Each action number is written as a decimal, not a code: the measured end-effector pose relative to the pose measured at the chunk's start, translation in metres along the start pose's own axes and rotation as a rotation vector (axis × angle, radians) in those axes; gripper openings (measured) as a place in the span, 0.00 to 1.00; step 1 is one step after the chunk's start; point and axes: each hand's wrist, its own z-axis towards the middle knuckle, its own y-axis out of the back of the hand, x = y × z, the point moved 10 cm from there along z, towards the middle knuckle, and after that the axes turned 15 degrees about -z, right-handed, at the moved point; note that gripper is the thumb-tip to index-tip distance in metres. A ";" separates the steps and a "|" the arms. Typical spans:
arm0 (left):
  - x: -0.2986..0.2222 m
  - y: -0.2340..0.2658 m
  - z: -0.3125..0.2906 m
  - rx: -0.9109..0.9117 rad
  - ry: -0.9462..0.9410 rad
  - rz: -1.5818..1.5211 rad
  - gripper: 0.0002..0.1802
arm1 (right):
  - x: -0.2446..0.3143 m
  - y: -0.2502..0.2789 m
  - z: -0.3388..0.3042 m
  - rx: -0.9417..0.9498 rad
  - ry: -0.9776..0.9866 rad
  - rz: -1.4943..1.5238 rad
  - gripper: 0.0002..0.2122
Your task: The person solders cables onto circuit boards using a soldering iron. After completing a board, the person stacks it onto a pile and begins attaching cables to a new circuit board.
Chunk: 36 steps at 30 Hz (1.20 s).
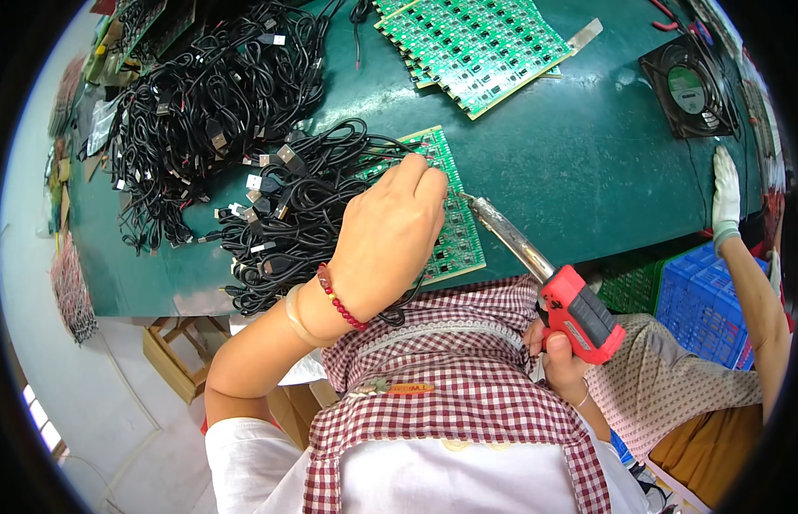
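My left hand [390, 231] is closed in a pinch over a green circuit board [457, 230] at the table's near edge. Its fingertips are turned away, so what they pinch is hidden; a black cable runs up beside them. My right hand [564, 360] grips the red and black handle of a soldering gun [579, 315]. The gun's metal barrel slants up and left, its thin tip by the board's right edge; whether it touches I cannot tell. Left of the board, bundled black USB cables [288, 210] lie heaped, some reaching onto it.
A larger cable heap [219, 94] covers the back left. Stacked green circuit boards [480, 51] lie at the back. A black fan [689, 86] stands back right. Near it rests a co-worker's gloved hand [726, 195]. A blue crate [703, 300] sits below the table at right.
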 end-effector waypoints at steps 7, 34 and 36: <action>-0.013 0.012 0.004 0.050 -0.059 0.113 0.05 | 0.004 0.007 0.006 -0.087 0.005 0.024 0.25; 0.068 0.061 0.090 0.228 -0.487 0.409 0.07 | 0.035 0.041 0.025 -0.291 0.206 0.169 0.20; 0.072 0.064 0.096 0.246 -0.454 0.434 0.08 | 0.034 0.039 0.023 -0.297 0.208 0.176 0.20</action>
